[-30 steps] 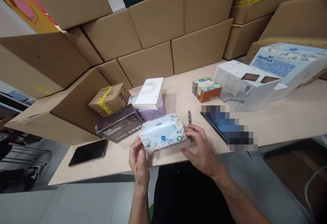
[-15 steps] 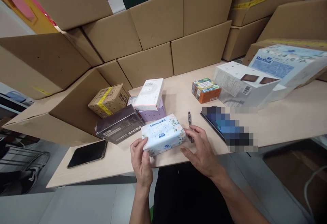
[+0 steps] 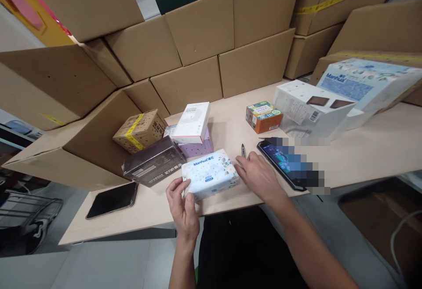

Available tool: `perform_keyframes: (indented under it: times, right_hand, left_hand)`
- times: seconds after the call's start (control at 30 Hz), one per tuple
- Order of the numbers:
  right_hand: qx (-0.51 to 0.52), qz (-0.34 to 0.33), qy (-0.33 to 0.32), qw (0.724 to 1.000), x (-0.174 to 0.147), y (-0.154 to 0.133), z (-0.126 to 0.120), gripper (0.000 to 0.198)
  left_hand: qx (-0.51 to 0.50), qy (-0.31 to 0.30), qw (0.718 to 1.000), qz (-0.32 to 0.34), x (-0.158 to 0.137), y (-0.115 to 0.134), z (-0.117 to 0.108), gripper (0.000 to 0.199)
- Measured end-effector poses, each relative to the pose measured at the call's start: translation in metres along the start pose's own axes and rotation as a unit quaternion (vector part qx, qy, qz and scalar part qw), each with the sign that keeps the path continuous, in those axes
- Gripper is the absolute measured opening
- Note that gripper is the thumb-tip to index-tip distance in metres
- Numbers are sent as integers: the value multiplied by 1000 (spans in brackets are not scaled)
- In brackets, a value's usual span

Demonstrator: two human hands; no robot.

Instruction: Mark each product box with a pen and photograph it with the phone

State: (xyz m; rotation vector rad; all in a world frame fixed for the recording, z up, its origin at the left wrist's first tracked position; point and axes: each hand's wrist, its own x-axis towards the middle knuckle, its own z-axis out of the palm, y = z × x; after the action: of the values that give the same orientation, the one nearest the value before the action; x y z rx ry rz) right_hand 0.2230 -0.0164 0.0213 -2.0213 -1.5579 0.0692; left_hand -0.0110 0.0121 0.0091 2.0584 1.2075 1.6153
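Head view: brown cardboard boxes stand behind a pale wooden table. The Manhua tissue pack lies near the front edge. The left hand pinches one end. The right hand curls over a grey pen-like tool; I can't tell if it grips.

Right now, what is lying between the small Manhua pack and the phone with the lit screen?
The head view shows a slim pen-like tool between pack and phone, partly hidden by the right hand, which is there too.
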Motion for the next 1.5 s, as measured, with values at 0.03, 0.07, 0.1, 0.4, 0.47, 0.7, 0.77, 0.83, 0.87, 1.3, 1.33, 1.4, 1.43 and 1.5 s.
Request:
perform_keyframes:
  times: [0.03, 0.07, 0.1, 0.4, 0.47, 0.7, 0.77, 0.83, 0.87, 1.3, 1.33, 1.4, 1.43, 1.5]
  right_hand:
    - [8, -2, -6, 1000, 3, 0, 1, 17]
    - [19, -2, -8, 1000, 5, -1, 1, 16]
    - [32, -2, -9, 999, 7, 0, 2, 16]
    - [258, -3, 38, 965, 3, 17, -10, 35]
    - [351, -22, 54, 934, 0, 14, -15, 29]
    - [570, 24, 174, 802, -3, -21, -33, 18]
    - [575, 14, 142, 806, -1, -33, -37, 21]
    - [556, 10, 87, 827, 2, -44, -37, 25]
    - [537, 7, 62, 841, 4, -49, -36, 23]
    - [360, -38, 78, 929, 14, -61, -12, 20]
    - [350, -44, 83, 932, 14, -62, -13, 20]
    - [336, -51, 90, 936, 14, -63, -13, 20]
    - [332, -52, 92, 937, 14, -63, -13, 20]
    - [325, -53, 92, 940, 15, -64, -12, 20]
  left_hand:
    - [11, 9, 1000, 28, 0, 3, 0, 27]
    - [23, 16, 998, 62, 0, 6, 1, 29]
    - [36, 19, 994, 101, 1, 11, 1, 31]
    - [169, -106, 957, 212, 8, 60, 21, 54]
    - [187, -118, 956, 195, 7, 60, 27, 55]
    - [223, -126, 948, 190, 2, 53, 33, 49]
    - [234, -124, 945, 194, 1, 53, 33, 49]
    - [236, -121, 945, 194, 0, 53, 34, 49]
    - [233, -118, 946, 192, -1, 53, 35, 49]
    - [243, -103, 944, 196, -3, 51, 38, 45]
    - [242, -103, 945, 196, -3, 51, 38, 45]
    - [239, -104, 946, 194, -3, 51, 38, 45]
    - [237, -104, 946, 194, -3, 51, 38, 45]
    - [235, -105, 947, 191, -4, 50, 38, 45]
